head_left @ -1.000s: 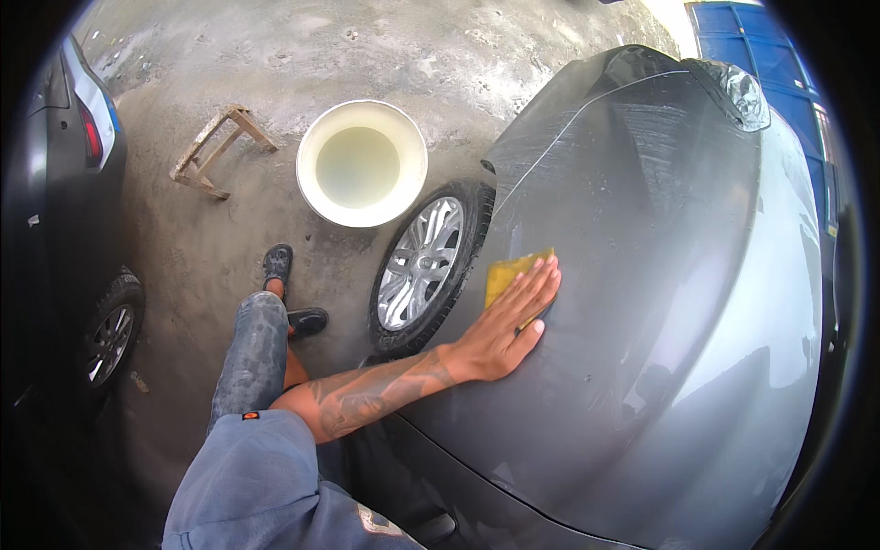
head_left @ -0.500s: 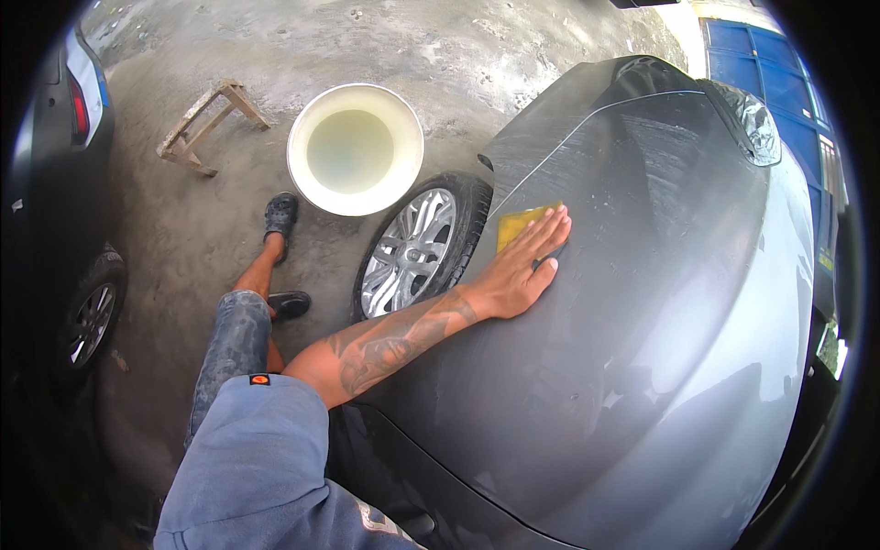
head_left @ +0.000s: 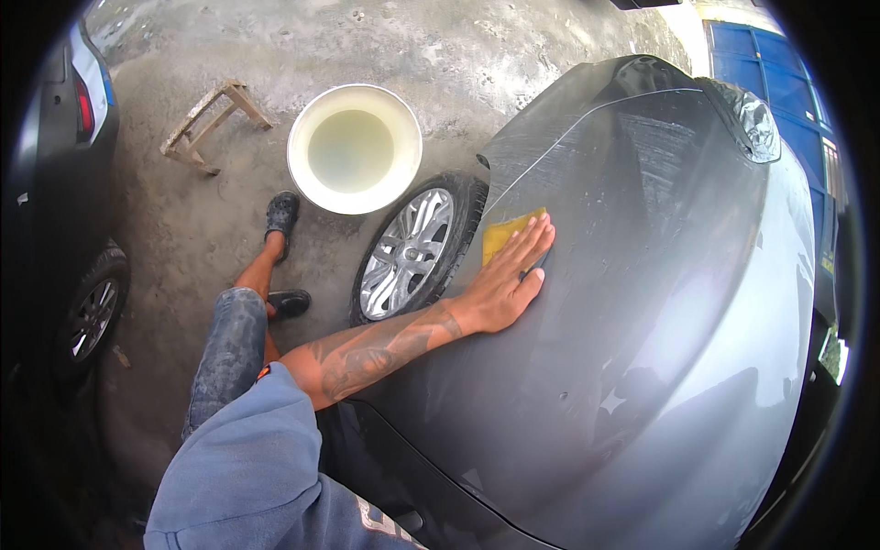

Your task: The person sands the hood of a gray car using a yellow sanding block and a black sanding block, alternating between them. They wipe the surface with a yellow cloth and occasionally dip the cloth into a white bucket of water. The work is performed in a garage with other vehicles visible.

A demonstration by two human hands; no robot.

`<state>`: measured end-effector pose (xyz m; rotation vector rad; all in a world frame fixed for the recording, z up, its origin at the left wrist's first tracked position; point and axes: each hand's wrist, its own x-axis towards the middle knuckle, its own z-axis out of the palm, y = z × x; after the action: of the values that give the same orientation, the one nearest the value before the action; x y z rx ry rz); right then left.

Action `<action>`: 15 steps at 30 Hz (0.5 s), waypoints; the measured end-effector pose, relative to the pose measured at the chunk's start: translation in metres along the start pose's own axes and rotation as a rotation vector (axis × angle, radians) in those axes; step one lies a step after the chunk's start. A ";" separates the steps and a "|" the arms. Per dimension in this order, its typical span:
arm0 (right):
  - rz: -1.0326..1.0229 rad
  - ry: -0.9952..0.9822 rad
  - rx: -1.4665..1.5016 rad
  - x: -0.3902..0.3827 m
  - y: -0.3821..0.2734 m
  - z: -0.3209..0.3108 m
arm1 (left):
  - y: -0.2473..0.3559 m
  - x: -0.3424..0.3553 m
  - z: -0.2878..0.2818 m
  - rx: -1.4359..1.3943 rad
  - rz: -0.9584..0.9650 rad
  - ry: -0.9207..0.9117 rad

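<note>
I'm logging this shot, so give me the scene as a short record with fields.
Hand in view: left hand, flat, fingers extended
Right hand: out of view
Under the hand: yellow pad, partly covered
Surface: grey car, whitish streaks toward its far end
Beside it: silver-spoked wheel; white bucket holding pale liquid
Farther left: wooden stool; dark car

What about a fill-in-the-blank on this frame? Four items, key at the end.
1. Only the person's ____ hand is in view.
2. The hand lies on a pad whose corner beside the fingers is coloured ____.
3. In the picture, the round bucket is to the ____ of the wooden frame.
4. The panelled gate at the upper right is coloured ____.

Missing words: left; yellow; right; blue.
</note>
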<state>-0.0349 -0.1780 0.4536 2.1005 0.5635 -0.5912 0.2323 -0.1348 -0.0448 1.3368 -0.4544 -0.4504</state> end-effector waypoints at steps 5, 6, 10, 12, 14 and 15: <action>0.028 -0.029 0.001 -0.005 -0.008 -0.003 | 0.062 -0.130 0.020 -0.049 0.084 -0.192; 0.026 -0.031 0.001 -0.004 -0.009 -0.003 | 0.064 -0.130 0.020 -0.029 0.111 -0.216; 0.014 -0.003 -0.017 0.000 -0.007 0.001 | -0.004 -0.006 -0.004 0.043 0.106 -0.028; 0.008 0.002 -0.021 0.002 -0.003 0.003 | 0.001 -0.008 0.001 0.072 0.067 0.026; 0.015 -0.023 -0.011 -0.003 -0.005 0.000 | 0.030 -0.046 0.019 0.058 0.053 -0.033; 0.021 -0.025 -0.003 -0.005 -0.006 0.001 | 0.052 -0.091 0.029 0.027 0.063 -0.098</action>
<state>-0.0425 -0.1765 0.4522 2.0910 0.5267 -0.6038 0.1433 -0.0987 0.0059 1.3261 -0.5843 -0.4603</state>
